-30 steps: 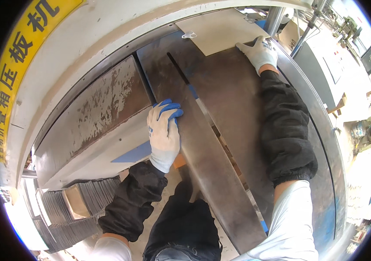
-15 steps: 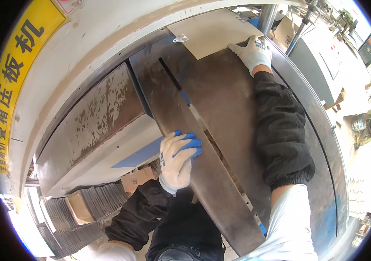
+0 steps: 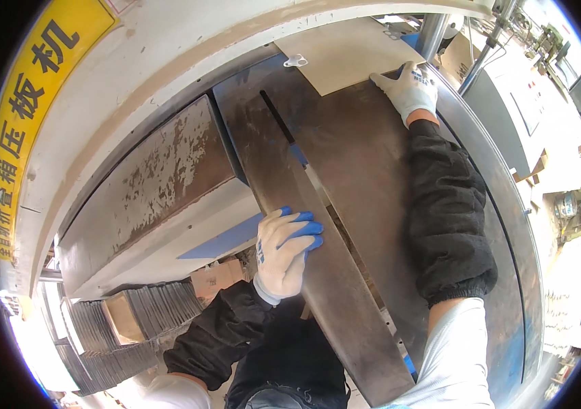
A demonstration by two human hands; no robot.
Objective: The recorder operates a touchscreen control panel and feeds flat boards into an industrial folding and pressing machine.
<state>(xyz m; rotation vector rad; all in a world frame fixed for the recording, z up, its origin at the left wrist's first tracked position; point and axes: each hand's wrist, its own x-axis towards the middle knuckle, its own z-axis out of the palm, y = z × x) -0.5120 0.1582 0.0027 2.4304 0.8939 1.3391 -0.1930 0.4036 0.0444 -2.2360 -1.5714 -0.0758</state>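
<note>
A dark, worn steel table (image 3: 365,163) has a long slot with a flat steel strip (image 3: 345,293) running along its left side. My left hand (image 3: 285,251), in a white glove with blue fingertips, curls over that strip's left edge low in the middle. At the upper right my right hand (image 3: 410,92), gloved alike, grips the near edge of a thin beige board (image 3: 335,58) by its right corner, thumb out to the left. A small silver metal tab (image 3: 295,61) sits at the board's left edge. My dark sleeves cover both forearms.
A pale machine frame with a yellow label (image 3: 32,102) arches over the left and top. Steel columns (image 3: 433,34) stand at the back right. Stacks of flat sheets (image 3: 154,310) lie below left. A grey cabinet (image 3: 508,123) and machinery fill the right background.
My left hand has slid down along the steel strip toward my body since a second ago. My right hand stays at the beige board's edge, with only slight shifting.
</note>
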